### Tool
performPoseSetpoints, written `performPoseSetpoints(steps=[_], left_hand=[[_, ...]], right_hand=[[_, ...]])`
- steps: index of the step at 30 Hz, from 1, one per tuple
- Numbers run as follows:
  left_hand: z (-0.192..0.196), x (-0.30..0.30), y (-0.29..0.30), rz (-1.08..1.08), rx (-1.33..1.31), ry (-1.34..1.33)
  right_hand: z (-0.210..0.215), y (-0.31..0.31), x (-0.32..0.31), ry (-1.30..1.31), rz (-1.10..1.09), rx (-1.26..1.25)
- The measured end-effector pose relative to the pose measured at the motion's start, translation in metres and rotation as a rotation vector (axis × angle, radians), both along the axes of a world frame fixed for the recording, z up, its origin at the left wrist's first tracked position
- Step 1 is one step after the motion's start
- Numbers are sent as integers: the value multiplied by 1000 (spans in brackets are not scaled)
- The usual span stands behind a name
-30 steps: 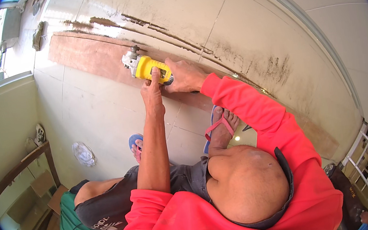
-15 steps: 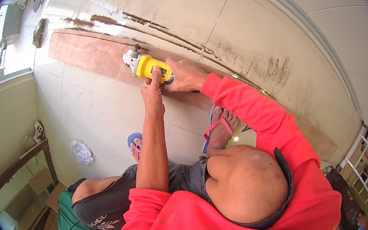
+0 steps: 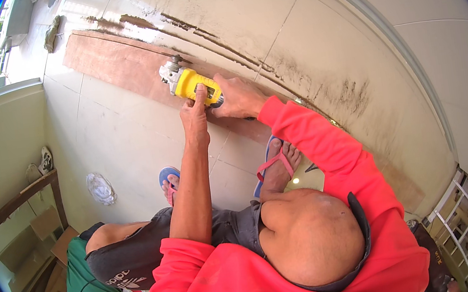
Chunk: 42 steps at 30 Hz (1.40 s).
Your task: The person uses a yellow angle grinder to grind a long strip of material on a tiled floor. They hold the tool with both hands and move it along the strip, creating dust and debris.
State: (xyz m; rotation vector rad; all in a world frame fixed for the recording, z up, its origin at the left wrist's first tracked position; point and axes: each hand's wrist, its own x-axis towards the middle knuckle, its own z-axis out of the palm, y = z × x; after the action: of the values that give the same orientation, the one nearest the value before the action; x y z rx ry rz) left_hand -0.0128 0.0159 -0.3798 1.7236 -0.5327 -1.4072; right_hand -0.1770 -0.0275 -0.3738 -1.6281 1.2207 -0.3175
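Both my hands grip a yellow angle grinder (image 3: 187,85) with a grey metal head, over a long reddish-brown board (image 3: 110,62). My left hand (image 3: 194,114) is closed on the near side of its body, thumb along the top. Around the rear end of the tool wraps my right hand (image 3: 236,96), closed as well. The spindle end of the grinder points at the board's far edge, where a thin dark line runs along the wood. Whether the disc touches the board I cannot tell. My fingers' undersides are hidden.
The board lies on light floor tiles (image 3: 125,128). Dirt streaks (image 3: 351,92) mark the tiles beyond it. A crumpled white plastic piece (image 3: 101,189) lies left of my sandalled feet. A wooden frame (image 3: 17,204) stands at left, a white metal rack (image 3: 466,227) at lower right.
The view has shifted slightly. Both hands keep their hold on the angle grinder, and its place along the board looks nearly the same.
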Motion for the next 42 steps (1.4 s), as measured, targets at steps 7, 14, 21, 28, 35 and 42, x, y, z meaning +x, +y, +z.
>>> performPoseSetpoints(steps=[7,14,21,28,35,42], left_hand=[[-2,-1,2,6,17,-13],[-3,-2,3,2,24,-35],[0,-4,4,-2,20,-50],[0,-3,4,-10,34,-54],[0,-3,5,-14,7,-35],[0,-3,5,-13,31,-40]], right_hand=[[2,3,-3,33,12,-7],[5,4,-6,9,3,30],[2,6,-6,-3,-4,11],[0,7,-6,-5,2,-4],[-4,9,-5,-30,-7,-34],[-6,9,-5,-26,-1,-43]])
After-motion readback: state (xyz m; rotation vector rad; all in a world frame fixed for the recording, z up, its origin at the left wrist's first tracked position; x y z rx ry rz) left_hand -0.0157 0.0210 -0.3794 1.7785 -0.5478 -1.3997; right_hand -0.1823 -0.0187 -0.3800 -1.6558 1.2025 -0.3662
